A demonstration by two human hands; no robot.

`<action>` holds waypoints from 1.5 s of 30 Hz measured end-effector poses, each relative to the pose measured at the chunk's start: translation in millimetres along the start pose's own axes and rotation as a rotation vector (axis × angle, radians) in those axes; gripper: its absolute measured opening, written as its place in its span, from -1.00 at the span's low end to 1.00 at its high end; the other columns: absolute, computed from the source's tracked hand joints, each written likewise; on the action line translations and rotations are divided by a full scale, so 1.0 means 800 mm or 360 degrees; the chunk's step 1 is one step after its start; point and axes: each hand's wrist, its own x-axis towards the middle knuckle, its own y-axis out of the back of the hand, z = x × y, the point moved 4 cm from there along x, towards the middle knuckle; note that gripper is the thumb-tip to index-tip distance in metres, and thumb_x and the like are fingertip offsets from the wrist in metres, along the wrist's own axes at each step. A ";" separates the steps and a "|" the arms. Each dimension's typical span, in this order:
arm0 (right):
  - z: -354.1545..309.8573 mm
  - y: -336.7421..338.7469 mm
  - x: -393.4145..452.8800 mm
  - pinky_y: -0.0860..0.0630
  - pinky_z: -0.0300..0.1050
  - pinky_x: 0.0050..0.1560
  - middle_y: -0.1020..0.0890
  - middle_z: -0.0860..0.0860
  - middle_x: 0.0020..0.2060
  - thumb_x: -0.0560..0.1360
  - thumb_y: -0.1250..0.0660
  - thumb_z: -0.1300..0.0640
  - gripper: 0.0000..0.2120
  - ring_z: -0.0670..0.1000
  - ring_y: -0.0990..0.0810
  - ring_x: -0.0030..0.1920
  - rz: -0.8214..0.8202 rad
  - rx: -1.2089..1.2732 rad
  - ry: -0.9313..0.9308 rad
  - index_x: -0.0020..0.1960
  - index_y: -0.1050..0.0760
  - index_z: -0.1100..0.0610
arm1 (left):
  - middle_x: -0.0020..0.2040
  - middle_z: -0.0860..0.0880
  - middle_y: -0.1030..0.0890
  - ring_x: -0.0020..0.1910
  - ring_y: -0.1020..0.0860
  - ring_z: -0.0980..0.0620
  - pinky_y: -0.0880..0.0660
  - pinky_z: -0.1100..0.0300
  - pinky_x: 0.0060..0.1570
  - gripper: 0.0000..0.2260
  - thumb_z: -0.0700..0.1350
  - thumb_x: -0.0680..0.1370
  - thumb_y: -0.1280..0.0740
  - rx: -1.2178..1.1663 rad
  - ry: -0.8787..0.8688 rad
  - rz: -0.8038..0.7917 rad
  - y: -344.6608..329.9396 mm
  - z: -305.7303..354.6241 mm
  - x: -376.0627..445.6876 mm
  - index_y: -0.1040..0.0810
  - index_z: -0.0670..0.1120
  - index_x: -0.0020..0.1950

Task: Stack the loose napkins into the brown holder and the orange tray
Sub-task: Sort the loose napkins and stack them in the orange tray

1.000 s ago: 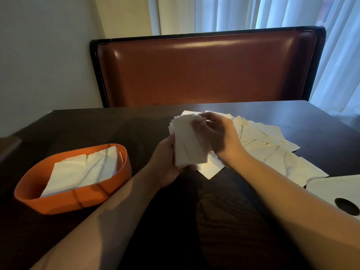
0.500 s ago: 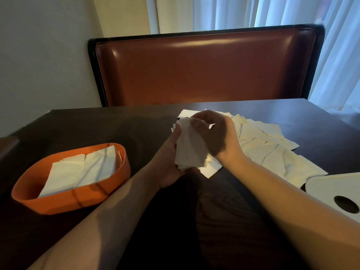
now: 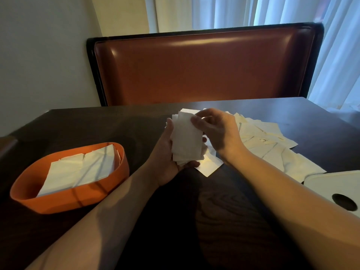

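**Napkins in hand over the dark tabletop**

We face a dark wooden tabletop [image 3: 224, 221] with a reddish-brown padded seat back [image 3: 202, 67] behind it and pale curtains [image 3: 292, 10] beyond. Our left hand [image 3: 167, 158] cradles a small stack of napkins [image 3: 187, 141] upright above the tabletop, thumb along its left edge and fingers curled under and behind it. Our right hand [image 3: 218, 131] pinches the stack's top right corner with thumb and fingers bent. Loose napkins [image 3: 272, 149] lie scattered flat on the tabletop just right of the hands, overlapping one another. The orange tray [image 3: 64, 203] sits at the left, well apart from the hands, with folded napkins lying in it. A white lid with a dark round hole [image 3: 339, 190] lies at the right edge, touching the loose napkins.
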 end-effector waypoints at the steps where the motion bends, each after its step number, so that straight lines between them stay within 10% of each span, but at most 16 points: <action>1: 0.002 -0.001 0.000 -0.52 -0.19 -0.39 -0.63 0.01 -0.27 0.52 -0.43 0.17 -0.96 -0.09 -0.60 -0.31 0.0020 -0.0107 0.0061 -0.09 -0.59 0.06 | 0.00 -0.12 -0.68 -0.10 -0.65 -0.08 -0.53 0.03 -0.16 -0.43 0.32 0.62 0.03 0.0016 -0.0008 0.0006 -0.001 0.000 -0.001 -0.65 0.00 0.12; 6: 0.006 -0.006 -0.002 -0.52 -0.19 -0.20 -0.58 -0.06 -0.18 0.51 -0.45 0.09 -0.85 -0.10 -0.51 -0.21 0.0125 -0.0303 0.0267 0.07 -0.60 -0.03 | -0.08 -0.09 -0.70 -0.16 -0.66 -0.02 -0.56 0.09 -0.24 -0.75 0.02 0.64 -0.18 0.0150 0.0004 0.0056 -0.002 -0.003 -0.002 -0.54 -0.10 0.15; 12: 0.022 -0.009 -0.002 -0.60 -0.04 0.04 -0.62 -0.02 -0.01 0.47 -0.37 -0.22 -0.54 -0.08 -0.61 -0.02 -0.0060 -0.0228 -0.0307 0.20 -0.51 0.08 | 0.01 -0.09 -0.70 0.02 -0.63 -0.03 -0.53 0.02 0.11 -0.69 0.07 0.66 -0.15 -0.0044 -0.0142 0.0195 0.006 0.009 0.000 -0.50 -0.09 0.25; 16: 0.030 -0.025 -0.010 -0.57 -0.30 -0.19 -0.70 -0.04 -0.19 0.44 -0.50 0.06 -0.84 -0.18 -0.65 -0.19 -0.0512 -0.0047 -0.0414 -0.08 -0.64 0.13 | 0.03 -0.10 -0.66 0.00 -0.65 0.03 -0.58 0.10 0.06 -0.69 0.05 0.66 -0.15 0.0041 -0.0274 0.0259 0.008 0.013 -0.001 -0.49 -0.13 0.23; 22: 0.021 0.013 0.011 -0.58 -0.20 -0.14 -0.61 0.08 -0.23 0.43 -0.47 0.36 -0.88 -0.14 -0.62 -0.25 -0.0328 -0.0086 -0.0038 -0.06 -0.56 0.31 | -0.01 0.03 -0.68 0.08 -0.59 0.01 -0.52 0.10 0.12 -0.83 -0.21 0.55 -0.34 0.0498 -0.0553 0.0465 0.028 0.022 0.004 -0.63 0.02 0.05; 26: 0.045 0.021 0.012 -0.50 -0.06 -0.04 -0.62 0.08 0.02 0.42 -0.53 0.11 -0.62 0.07 -0.58 0.04 -0.0584 -0.0816 -0.0087 0.18 -0.54 0.18 | 0.02 -0.04 -0.62 -0.03 -0.61 0.04 -0.58 0.28 -0.19 -0.72 -0.33 0.52 -0.30 0.0836 -0.0413 0.0590 0.036 0.013 0.008 -0.58 -0.04 0.15; 30: 0.053 0.020 0.012 -0.44 -0.26 -0.05 -0.58 0.06 0.12 0.45 -0.49 0.05 -0.57 0.05 -0.53 0.12 -0.0557 -0.0732 -0.0105 0.26 -0.49 0.13 | 0.07 -0.04 -0.53 -0.03 -0.56 0.05 -0.55 0.31 -0.24 -0.65 -0.34 0.53 -0.26 0.0914 -0.0351 0.0602 0.035 0.008 0.012 -0.47 -0.03 0.26; 37: 0.065 0.009 0.010 -0.56 0.11 0.14 -0.59 0.01 0.06 0.44 -0.50 0.03 -0.50 0.04 -0.59 0.05 -0.0498 -0.0693 -0.0176 0.29 -0.40 0.12 | -0.01 -0.03 -0.52 -0.11 -0.51 0.08 -0.49 0.27 -0.20 -0.71 -0.31 0.56 -0.21 0.0954 -0.0311 0.0692 0.037 0.009 0.014 -0.40 -0.07 0.24; 45: 0.058 0.016 0.011 -0.38 -0.09 -0.29 -0.62 0.16 -0.20 0.56 -0.36 0.06 -0.80 0.03 -0.53 -0.26 -0.0425 -0.0841 -0.0158 0.04 -0.58 0.20 | 0.00 -0.07 -0.64 0.02 -0.61 -0.01 -0.58 -0.01 0.10 -0.88 -0.25 0.57 -0.31 0.1072 -0.0456 0.0828 0.045 0.017 0.009 -0.56 -0.06 0.06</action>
